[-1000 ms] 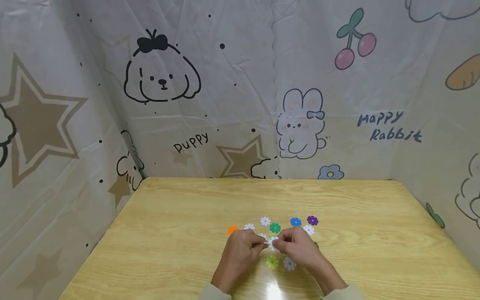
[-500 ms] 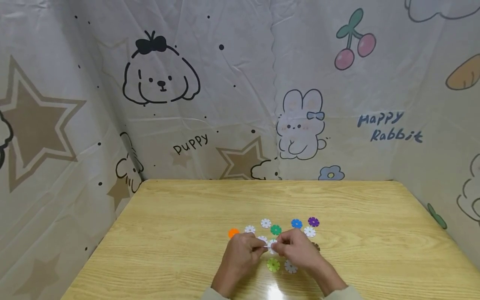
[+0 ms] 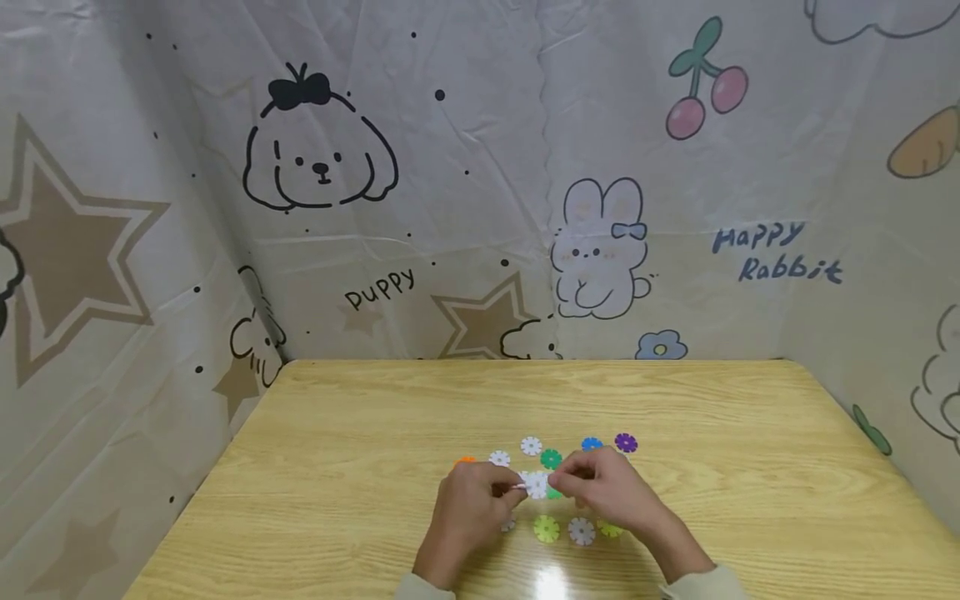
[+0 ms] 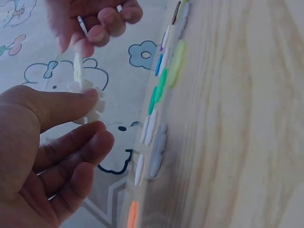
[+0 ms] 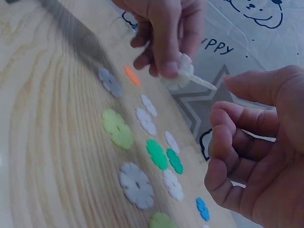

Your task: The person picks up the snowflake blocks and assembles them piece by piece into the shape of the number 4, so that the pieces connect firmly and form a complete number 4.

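Observation:
My left hand (image 3: pixel 472 504) pinches a white notched plastic disc (image 4: pixel 97 107) between thumb and forefinger. A second white disc (image 4: pixel 78 69) stands crosswise to the first, joined at its edge and pointing toward my right hand (image 3: pixel 611 492). The right thumb and fingers are loosely bent, with the thumb tip (image 5: pixel 228 84) just off the second disc's free edge. Below both hands, a green disc (image 5: pixel 156 154) and a darker green disc (image 5: pixel 175 161) lie on the table. The left fingers hide part of the first disc.
Several flat discs lie spread on the wooden table (image 3: pixel 337 467): orange (image 5: pixel 132 76), blue (image 3: pixel 592 444), purple (image 3: pixel 626 442), yellow-green (image 3: pixel 547 528) and white (image 3: pixel 531 445). A printed curtain (image 3: pixel 450 208) hangs behind the far table edge.
My right hand has let go of the second white disc and drawn slightly right and up. My left hand has moved a little left with the joined discs, uncovering more discs below.

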Tool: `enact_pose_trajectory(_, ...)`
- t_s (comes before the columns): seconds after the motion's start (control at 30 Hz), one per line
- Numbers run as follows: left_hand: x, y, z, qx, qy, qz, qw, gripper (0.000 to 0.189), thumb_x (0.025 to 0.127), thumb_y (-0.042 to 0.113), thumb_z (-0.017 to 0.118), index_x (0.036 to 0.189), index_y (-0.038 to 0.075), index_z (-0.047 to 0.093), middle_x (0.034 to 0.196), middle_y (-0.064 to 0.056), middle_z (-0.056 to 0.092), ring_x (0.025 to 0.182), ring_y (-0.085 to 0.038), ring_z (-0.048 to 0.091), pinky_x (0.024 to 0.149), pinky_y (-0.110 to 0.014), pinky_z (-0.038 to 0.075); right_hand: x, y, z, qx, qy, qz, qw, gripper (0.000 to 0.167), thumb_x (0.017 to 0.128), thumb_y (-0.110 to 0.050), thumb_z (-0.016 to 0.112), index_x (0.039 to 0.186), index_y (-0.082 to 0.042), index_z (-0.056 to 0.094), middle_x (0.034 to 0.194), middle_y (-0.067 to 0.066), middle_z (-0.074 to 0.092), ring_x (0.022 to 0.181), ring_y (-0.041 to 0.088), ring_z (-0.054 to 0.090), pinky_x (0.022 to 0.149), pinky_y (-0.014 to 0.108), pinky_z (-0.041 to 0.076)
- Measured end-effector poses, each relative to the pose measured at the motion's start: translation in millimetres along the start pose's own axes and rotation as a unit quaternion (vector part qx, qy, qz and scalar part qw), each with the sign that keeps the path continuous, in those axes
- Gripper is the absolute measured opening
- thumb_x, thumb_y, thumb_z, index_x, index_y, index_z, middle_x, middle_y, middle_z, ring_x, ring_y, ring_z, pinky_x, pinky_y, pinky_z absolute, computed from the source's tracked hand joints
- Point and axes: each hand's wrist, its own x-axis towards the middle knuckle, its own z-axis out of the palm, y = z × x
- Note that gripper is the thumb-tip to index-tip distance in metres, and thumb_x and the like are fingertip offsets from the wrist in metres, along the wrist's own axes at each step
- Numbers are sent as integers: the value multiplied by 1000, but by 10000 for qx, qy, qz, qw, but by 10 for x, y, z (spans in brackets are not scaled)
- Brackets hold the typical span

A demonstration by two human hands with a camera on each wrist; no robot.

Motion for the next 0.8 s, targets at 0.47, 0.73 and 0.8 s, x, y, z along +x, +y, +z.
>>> enact_pose_trajectory(0.47, -12, -59, -82, -231, -104, -117, 9996, 4, 82, 15, 84, 80, 16, 80, 74, 10, 70, 63, 2, 60, 57, -20, 50, -105, 97, -163, -947, 295, 137, 9950, 16, 92, -20, 72, 92, -4, 72, 80, 3, 65, 70, 18, 57, 59, 28, 49)
enact_pose_trajectory(0.73, -22, -66, -95, -205, -89, -207, 9995, 4, 83, 16, 83, 81, 13, 80, 73, 10, 69, 64, 2, 58, 58, -22, 50, -168, 182, -236, -1224, 296, 95, 9920, 12, 90, -19, 73, 91, -7, 72, 79, -1, 65, 71, 15, 58, 61, 27, 50)
enact_pose_trajectory(0.8, -29, -71, -100, -178, -95, -230, 9995, 5, 83, 16, 83, 81, 12, 81, 73, 10, 69, 64, 1, 58, 59, -22, 49, -182, 191, -245, -1222, 261, 154, 9920, 13, 90, -19, 73, 91, -6, 72, 79, -1, 64, 71, 16, 58, 62, 27, 50)
